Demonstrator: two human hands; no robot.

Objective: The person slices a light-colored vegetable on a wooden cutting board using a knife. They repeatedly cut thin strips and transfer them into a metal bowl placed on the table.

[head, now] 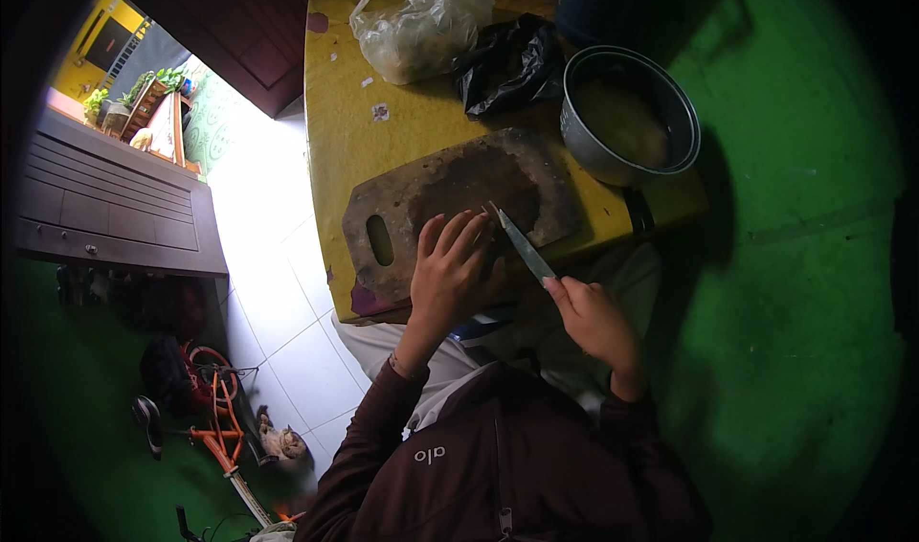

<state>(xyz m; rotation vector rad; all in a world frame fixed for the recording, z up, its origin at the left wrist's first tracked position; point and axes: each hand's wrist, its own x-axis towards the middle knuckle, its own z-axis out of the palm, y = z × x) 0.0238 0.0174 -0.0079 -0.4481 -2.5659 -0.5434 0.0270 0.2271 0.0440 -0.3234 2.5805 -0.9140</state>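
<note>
A worn wooden cutting board [388,190], with a handle slot at its left end and a dark stained middle, lies at the table's near side. My left hand [449,269] rests over its near edge, fingertips down on the wood. Thin pale slivers [493,209] of what looks like food show beside those fingertips; whether the fingers pinch a larger piece is hidden. In my right hand [596,316] is a kitchen knife [529,249], its blade slanting up and left. The tip is close to the slivers, just right of the left fingers.
A metal inner pot [596,143] with yellowish contents stands at the table's right. Behind the board lie a black plastic bag [510,68] and a filled translucent plastic bag [423,36] on the yellow table cover [334,147]. On the floor left are a cat [281,441] and an orange bicycle [222,441].
</note>
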